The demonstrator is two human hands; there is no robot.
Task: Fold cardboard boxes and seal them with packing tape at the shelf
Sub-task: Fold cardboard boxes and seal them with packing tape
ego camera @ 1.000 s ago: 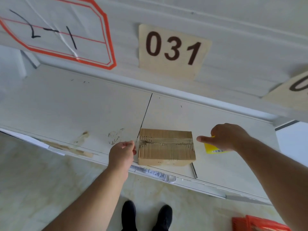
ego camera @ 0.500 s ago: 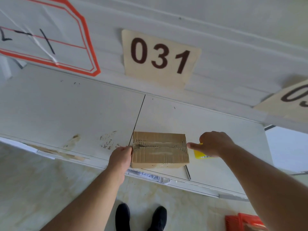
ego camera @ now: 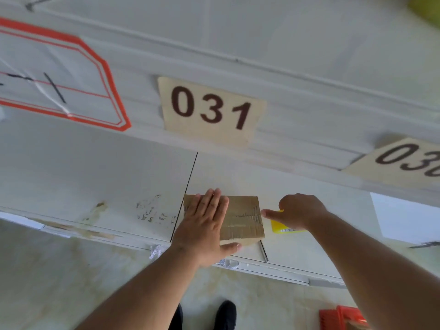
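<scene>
One box point(ego camera: 242, 220) lies flat on the white shelf point(ego camera: 95, 177), closed, so nothing inside it can be seen; clear tape runs along its top seam. The left hand point(ego camera: 204, 225) rests palm-down on the box's left half, fingers point(ego camera: 212, 198) straight and close together, thumb spread along the near edge. The right hand point(ego camera: 297, 211) is just right of the box, its fingers curled round a yellow tape holder point(ego camera: 282, 227) that shows beneath them, with one finger stretched out to touch the box's right edge. Whether tape still joins the holder to the box cannot be told.

Above the fingers, on the shelf's front rail, a tan label point(ego camera: 210, 110) reads "031" in dark digits. Further right a second tan label point(ego camera: 404, 160) is cut off by the frame; "03" is legible. Left of them a red-bordered white sticker point(ego camera: 57, 77) carries black handwritten strokes, not legible. Below the right forearm, a red crate point(ego camera: 340, 317) sits on the floor, and two black shoes point(ego camera: 225, 314) stand under the shelf's edge.
</scene>
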